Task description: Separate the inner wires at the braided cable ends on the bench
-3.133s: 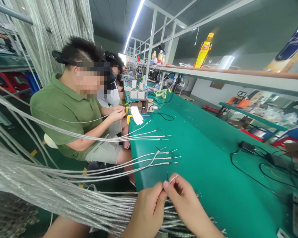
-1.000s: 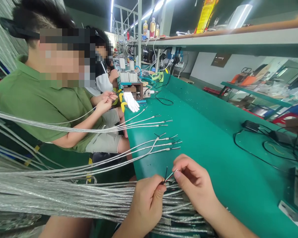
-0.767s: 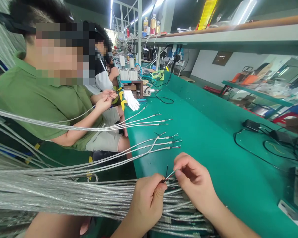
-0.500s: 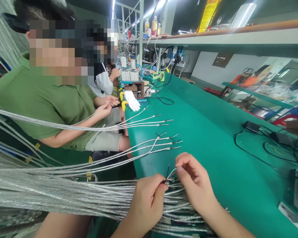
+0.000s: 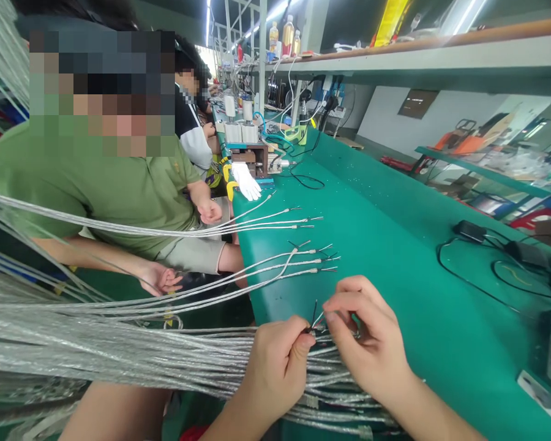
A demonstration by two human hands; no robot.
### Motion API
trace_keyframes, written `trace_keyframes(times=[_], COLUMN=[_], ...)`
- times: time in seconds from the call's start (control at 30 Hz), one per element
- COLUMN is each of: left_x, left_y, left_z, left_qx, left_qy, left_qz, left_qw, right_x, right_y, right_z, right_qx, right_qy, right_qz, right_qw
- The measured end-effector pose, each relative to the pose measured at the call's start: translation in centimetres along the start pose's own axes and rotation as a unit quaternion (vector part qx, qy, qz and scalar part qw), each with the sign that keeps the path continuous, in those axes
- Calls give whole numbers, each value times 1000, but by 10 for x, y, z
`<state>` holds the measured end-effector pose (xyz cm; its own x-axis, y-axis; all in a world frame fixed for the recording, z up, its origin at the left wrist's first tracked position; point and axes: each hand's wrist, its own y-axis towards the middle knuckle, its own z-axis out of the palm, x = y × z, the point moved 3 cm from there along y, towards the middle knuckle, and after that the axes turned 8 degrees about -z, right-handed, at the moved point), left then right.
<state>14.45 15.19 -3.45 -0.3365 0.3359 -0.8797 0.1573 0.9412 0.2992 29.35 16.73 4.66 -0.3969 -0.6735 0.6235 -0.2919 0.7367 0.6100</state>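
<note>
My left hand (image 5: pixel 280 358) is closed round the end of a braided cable, thumb against forefinger, with thin black and white wires (image 5: pixel 316 313) fanning out above the grip. Close on its right, my right hand (image 5: pixel 365 331) pinches the tip of a white wire between thumb and forefinger, the other fingers curled. Under both hands runs a thick bundle of silvery cables (image 5: pixel 202 361), coming from the left. Several separate cables (image 5: pixel 257 266) lie beyond them on the green table (image 5: pixel 386 245), their ends stripped into thin wires.
A person in a green shirt (image 5: pixel 119 190) sits at the left, hands near the cables. A white glove (image 5: pixel 247 182) lies by a metal fixture (image 5: pixel 252 160) at the table's far end. Black adapters (image 5: pixel 467 231) and cords lie at the right, under a long shelf (image 5: pixel 422 67).
The person's hands have parted, one moving down toward the cables. My right hand has turned slightly at the wires; my left keeps its grip. The view has shifted a little.
</note>
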Motion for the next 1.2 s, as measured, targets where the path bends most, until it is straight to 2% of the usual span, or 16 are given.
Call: trace_keyframes(times=[0.2, 0.43, 0.53, 0.63, 0.7, 0.77, 0.87, 0.97, 1.07, 1.2], left_x=[-1, -6, -8, -10, -11, -12, -12, -10, -8, -7], left_y=[0, 2, 2, 2, 2, 3, 4, 3, 3, 2], left_z=[-1, -3, -6, -7, -7, -7, -7, -6, -4, -3], left_qx=[-2, 6, 5, 3, 3, 4, 5, 6, 7, 11], left_qy=[-21, -10, 2, 19, 40, 58, 63, 49, 36, 38], left_qz=[-16, -26, -28, -22, -18, -16, -15, -13, -9, -6], left_qw=[1000, 1000, 1000, 1000, 999, 998, 998, 999, 999, 999], right_x=[5, 6, 9, 14, 16, 17, 18, 17, 14, 9], right_y=[4, 5, 5, 3, 3, 3, 6, 8, 6, 2], right_z=[-6, -10, -15, -15, -13, -10, -6, -3, -1, 0], right_qx=[74, 92, 106, 176, 225, 238, 210, 197, 198, 155], right_qy=[-62, -121, -210, -221, -179, -145, -122, -100, -68, -25], right_qz=[-69, -137, -196, -256, -247, -208, -135, -78, -50, -27], right_qw=[993, 979, 952, 924, 925, 938, 961, 972, 977, 987])
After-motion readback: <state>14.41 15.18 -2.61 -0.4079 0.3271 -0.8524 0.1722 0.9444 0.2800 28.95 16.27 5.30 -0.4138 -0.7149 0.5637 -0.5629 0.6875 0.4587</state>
